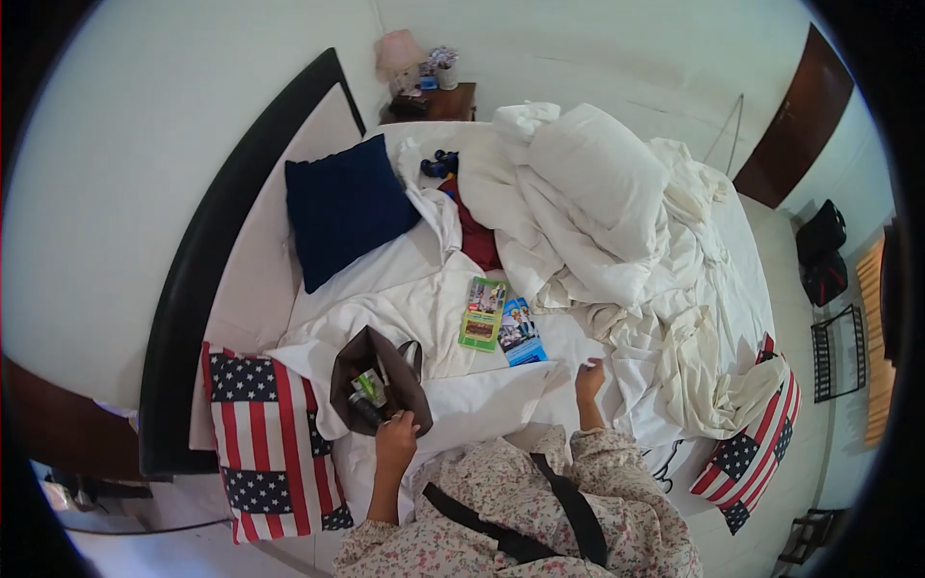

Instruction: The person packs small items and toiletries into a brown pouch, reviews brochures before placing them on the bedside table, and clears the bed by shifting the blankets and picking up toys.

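My left hand [397,438] grips the near rim of a dark brown open-topped bag [409,390] on the bed. Inside the bag lie a dark cylindrical item [365,408] and a green-and-white packet [369,387]; the rest of its contents is hidden. Over the white sheet, my right hand [590,380] is held with its fingers loosely bent and apart, and nothing shows in it. Between the hands and farther up the bed are a green booklet [483,314] and a blue leaflet [521,333], side by side and partly overlapping.
A navy pillow [349,212] rests by the headboard [198,260]. Flag-patterned cushions [275,433] lie at both sides. Rumpled white bedding [593,202] covers the far bed, beside dark red cloth [477,231] and a dark blue object [440,164]. A lamp [400,50] stands on the nightstand [448,101].
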The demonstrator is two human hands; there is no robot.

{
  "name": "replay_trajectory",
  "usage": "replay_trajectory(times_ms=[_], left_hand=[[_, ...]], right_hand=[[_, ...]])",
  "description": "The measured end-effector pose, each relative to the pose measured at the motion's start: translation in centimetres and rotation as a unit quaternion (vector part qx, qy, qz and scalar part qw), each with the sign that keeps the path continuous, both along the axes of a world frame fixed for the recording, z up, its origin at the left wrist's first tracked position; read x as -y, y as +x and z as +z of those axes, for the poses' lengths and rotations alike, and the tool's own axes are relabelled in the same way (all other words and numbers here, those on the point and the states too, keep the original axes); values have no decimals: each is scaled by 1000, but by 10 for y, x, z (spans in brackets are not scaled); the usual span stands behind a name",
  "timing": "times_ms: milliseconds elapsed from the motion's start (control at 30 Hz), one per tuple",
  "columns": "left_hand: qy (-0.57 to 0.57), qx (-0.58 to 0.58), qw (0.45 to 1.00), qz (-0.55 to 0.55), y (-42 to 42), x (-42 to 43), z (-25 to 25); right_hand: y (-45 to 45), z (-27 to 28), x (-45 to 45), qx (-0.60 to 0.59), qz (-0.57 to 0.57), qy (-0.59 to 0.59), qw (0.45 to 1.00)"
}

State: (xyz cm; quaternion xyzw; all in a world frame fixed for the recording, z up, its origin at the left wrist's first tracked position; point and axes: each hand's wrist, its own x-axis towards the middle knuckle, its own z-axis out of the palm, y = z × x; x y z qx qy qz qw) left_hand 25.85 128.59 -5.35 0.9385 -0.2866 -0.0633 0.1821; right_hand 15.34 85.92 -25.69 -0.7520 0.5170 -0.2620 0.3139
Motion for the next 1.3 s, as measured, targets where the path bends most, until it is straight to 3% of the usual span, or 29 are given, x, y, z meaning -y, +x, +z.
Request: replay_trajectory(times_ms=[100,167,233,367,533,633,733,767,867,1000,1067,1167,1300], left_hand=[[-26,9,999,-34,-7,-1,2],[-36,12,998,-44,-15,1,7],[-37,10,998,-44,-22,3,10],[-37,-9,998,-51,-35,4,6],[13,-10,998,-66,-42,3,-14],[31,-35,996,-76,-42,5,-14],[41,-45,995,-81,-39,7,-8],[27,-49,995,-79,-39,6,-8],[-10,-52,996,-71,-40,2,-14],[-19,-54,995,-82,-39,3,-15],[-22,-64,994,-88,-36,5,-14],[-9,-89,992,-90,-31,9,-9],[-14,-80,993,-86,-28,13,-8]], right_hand=[[33,36,-7,265,-4,234,935],[54,111,-41,334,105,357,866],[72,176,-86,367,217,409,807],[95,242,-168,353,400,501,681],[126,276,-249,247,514,556,605],[154,242,-284,236,556,459,651],[176,200,-272,176,559,289,757],[180,184,-264,188,507,352,764],[181,134,-212,207,441,217,846],[164,78,-131,40,290,96,951],[157,17,-91,-49,213,64,974],[145,6,-60,-145,147,42,977],[137,7,-52,-217,117,111,963]])
